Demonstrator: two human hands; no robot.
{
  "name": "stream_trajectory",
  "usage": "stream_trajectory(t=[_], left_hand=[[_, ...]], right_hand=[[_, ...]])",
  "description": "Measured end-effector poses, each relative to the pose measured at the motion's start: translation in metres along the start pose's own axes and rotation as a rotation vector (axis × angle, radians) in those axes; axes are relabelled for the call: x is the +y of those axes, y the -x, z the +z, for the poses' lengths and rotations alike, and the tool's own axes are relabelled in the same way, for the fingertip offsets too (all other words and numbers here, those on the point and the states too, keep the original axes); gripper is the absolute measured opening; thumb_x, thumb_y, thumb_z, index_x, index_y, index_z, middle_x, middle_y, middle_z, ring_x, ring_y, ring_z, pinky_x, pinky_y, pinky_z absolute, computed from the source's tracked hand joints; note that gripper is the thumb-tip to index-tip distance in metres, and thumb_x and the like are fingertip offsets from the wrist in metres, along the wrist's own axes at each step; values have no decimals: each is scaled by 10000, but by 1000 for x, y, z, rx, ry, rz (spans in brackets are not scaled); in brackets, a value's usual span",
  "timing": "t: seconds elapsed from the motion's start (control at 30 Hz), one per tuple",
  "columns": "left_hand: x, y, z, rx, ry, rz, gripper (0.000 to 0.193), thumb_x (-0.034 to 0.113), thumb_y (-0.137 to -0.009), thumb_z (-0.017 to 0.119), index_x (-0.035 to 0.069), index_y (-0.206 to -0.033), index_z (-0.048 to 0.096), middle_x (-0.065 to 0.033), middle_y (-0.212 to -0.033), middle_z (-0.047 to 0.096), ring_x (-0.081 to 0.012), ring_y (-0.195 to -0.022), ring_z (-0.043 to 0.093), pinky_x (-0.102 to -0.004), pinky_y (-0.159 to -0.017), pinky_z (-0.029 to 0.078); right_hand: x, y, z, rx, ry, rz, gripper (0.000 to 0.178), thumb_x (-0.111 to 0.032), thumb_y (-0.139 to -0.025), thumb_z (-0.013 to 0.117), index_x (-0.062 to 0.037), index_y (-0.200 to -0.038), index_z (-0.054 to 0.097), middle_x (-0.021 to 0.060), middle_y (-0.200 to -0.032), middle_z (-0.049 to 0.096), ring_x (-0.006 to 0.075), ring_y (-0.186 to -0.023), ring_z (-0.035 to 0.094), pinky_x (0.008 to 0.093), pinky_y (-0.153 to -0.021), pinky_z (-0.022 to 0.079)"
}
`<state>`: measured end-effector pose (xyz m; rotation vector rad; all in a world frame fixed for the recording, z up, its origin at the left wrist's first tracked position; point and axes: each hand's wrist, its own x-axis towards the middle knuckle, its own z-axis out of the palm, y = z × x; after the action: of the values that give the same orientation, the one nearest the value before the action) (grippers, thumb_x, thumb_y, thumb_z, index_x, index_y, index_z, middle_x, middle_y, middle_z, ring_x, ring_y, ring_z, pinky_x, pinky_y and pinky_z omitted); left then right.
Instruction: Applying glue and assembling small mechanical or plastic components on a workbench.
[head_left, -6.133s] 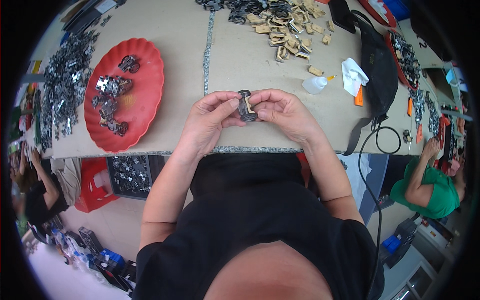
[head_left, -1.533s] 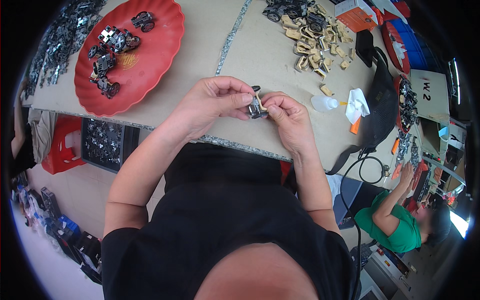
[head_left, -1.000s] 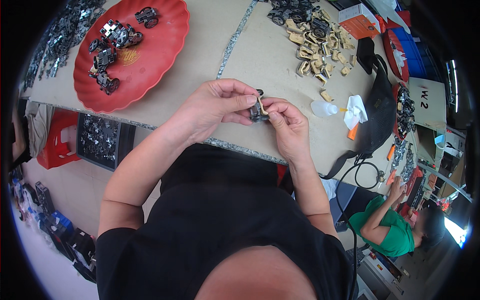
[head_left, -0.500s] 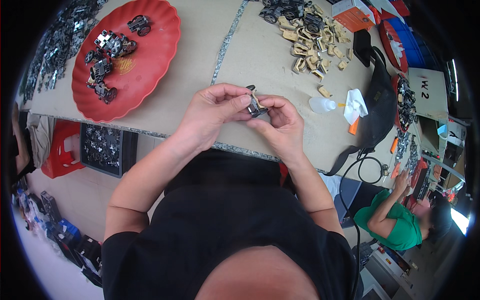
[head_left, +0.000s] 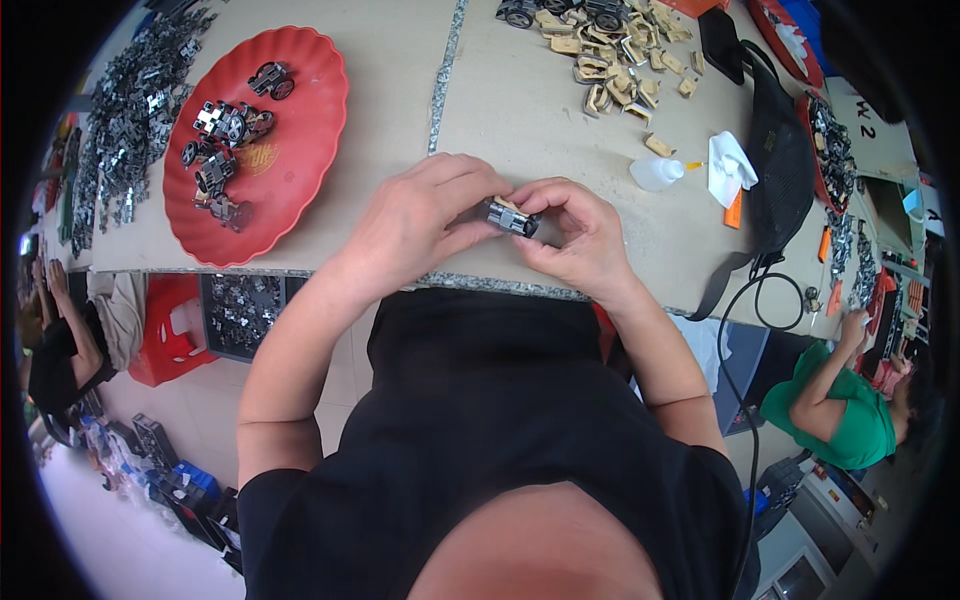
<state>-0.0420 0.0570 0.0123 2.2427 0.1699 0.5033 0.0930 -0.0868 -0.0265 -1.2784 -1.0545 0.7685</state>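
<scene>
Between my two hands, just above the near part of the table, is a small toy vehicle (head_left: 511, 218) with a grey-black block body and a bit of tan on top. My left hand (head_left: 432, 215) pinches its left end between thumb and fingers. On the other end, the thumb and curled fingers of my right hand (head_left: 578, 232) close round it; fingers partly cover the piece. Similar small vehicles with black wheels (head_left: 232, 124) lie on a red scalloped plate (head_left: 300, 150) to the left. A pile of tan plastic parts (head_left: 610, 70) lies beyond my right hand.
Grey-black parts (head_left: 135, 130) are heaped at the far left. Right of my hands are a white squeeze bottle (head_left: 657, 174), a white wipe (head_left: 730, 165) and a black bag (head_left: 782, 170) with a cable. A person in green (head_left: 850, 405) works at the right; a dark parts bin (head_left: 243, 315) stands below the table edge.
The toy vehicle has been turned in my fingers, so its block-like grey side now shows. Both hands still hold it. The whole view has shifted a little.
</scene>
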Motion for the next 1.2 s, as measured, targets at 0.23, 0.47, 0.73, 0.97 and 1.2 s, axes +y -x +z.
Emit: stream_trajectory(t=[0.23, 0.47, 0.73, 0.97, 1.2], left_hand=[[5, -7, -11, -177, -143, 63, 229, 67, -646, 678, 32, -845, 570, -81, -822, 572, -260, -739, 571, -342, -616, 472], [-14, -5, 1, -217, 19, 77, 268, -3, -617, 686, -2, -860, 573, -90, -806, 597, -226, -724, 574, -284, -605, 470], [-16, -1, 6, -165, 92, 54, 203, 13, -634, 672, 6, -816, 582, -85, -750, 576, -209, -666, 566, -295, -580, 470], [-11, -3, 4, -213, 76, -91, 262, -33, -619, 699, 2, -850, 580, -62, -787, 587, -130, -736, 575, -253, -620, 463], [-15, -4, 7, -185, 249, -135, 241, -19, -663, 715, -3, -873, 597, -51, -892, 588, -114, -796, 573, -240, -716, 491]], right_hand=[[-11, -5, -4, -94, 295, -45, 255, -46, -668, 664, -33, -898, 556, 64, -918, 593, 178, -817, 581, 265, -730, 472], [-6, -5, -6, -147, 372, -140, 253, -26, -670, 650, -28, -898, 539, 77, -872, 551, 200, -766, 552, 279, -655, 459], [-7, -6, -4, -173, 393, -151, 251, -34, -677, 648, -32, -896, 526, 63, -865, 529, 180, -731, 528, 275, -633, 447], [-6, -6, -5, -142, 378, -118, 232, -47, -689, 654, -36, -883, 528, 53, -856, 530, 156, -729, 532, 266, -644, 450], [-6, -9, -8, -122, 258, -64, 231, -44, -690, 654, -26, -891, 542, 57, -864, 542, 152, -749, 543, 258, -676, 460]])
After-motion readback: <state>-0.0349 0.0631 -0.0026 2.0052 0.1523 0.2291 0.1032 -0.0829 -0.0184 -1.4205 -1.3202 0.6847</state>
